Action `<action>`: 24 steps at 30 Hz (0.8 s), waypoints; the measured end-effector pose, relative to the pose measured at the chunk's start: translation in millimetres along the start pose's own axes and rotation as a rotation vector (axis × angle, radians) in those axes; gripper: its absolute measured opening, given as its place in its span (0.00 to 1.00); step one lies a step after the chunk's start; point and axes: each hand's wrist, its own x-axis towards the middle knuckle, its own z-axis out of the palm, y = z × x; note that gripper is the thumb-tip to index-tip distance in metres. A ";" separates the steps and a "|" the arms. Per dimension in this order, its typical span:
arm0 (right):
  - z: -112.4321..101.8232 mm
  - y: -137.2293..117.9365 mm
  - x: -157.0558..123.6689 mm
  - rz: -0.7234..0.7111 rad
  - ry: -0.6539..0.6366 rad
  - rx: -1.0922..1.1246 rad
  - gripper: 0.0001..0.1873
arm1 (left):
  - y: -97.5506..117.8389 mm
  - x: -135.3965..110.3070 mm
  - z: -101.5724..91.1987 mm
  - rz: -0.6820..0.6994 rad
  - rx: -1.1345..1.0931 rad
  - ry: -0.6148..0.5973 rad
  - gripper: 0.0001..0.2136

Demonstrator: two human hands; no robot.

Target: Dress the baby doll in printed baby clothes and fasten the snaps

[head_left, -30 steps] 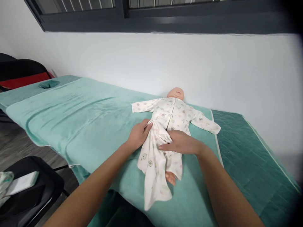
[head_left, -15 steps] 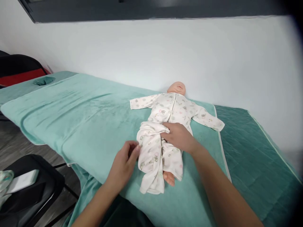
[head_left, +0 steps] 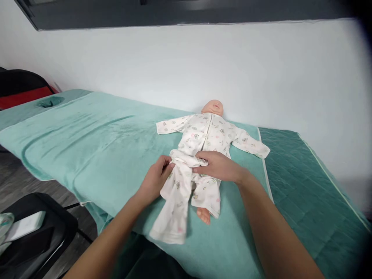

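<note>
One chair (head_left: 62,219) left of doll (head_left: 207,133)

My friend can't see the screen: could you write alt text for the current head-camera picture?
A person's left hand and right hand hold bunched white patterned pants, partly on a baby doll lying on its back on a green-covered bed. One bare foot shows below them.
</note>
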 end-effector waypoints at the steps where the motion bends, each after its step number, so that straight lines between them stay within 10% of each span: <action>1: -0.4 -0.7 -0.5 0.001 -0.021 -0.007 0.11 | -1.1 7.1 -2.4 0.015 0.027 0.000 0.14; 12: 9.0 -8.8 3.2 0.031 0.005 -0.165 0.05 | -9.6 -4.2 6.8 0.077 0.545 0.003 0.15; 24: 9.4 -6.2 3.2 0.048 0.053 -0.138 0.07 | 18.3 -65.5 -3.4 -0.450 -0.652 -0.180 0.24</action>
